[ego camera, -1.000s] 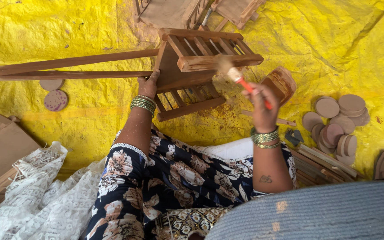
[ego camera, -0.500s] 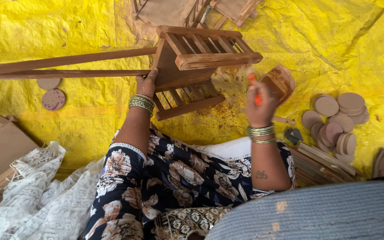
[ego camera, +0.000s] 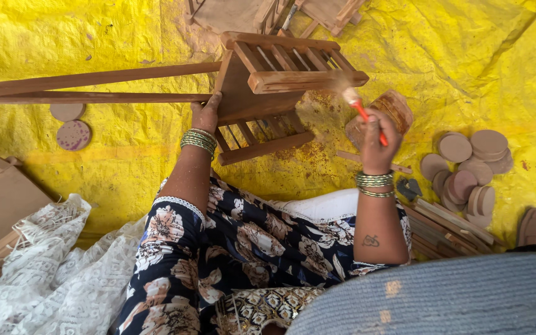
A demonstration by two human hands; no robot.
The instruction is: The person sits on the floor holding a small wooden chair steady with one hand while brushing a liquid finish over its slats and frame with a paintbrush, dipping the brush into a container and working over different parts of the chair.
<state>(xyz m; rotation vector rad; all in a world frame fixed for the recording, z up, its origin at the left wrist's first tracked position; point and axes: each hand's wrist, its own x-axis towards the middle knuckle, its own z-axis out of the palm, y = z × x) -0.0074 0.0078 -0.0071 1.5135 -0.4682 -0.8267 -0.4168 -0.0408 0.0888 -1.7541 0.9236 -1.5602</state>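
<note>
now | left hand point(ego camera: 205, 116) grips wooden frame point(ego camera: 262, 93) | right hand point(ego camera: 376, 146) holds red-handled brush point(ego camera: 360, 110)

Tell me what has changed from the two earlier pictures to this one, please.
The right hand brought the red-handled brush down, then back up, so its bristles are by the wooden frame again. Nothing was taken or let go. The left hand keeps its grip on the frame; the wooden discs stayed.

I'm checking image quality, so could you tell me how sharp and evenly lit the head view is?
Head view: even, soft daylight with no hard shadows; brush tip is motion-blurred near the wooden frame; left hand and right hand sharp; yellow tarp bright, not blown out.
</note>
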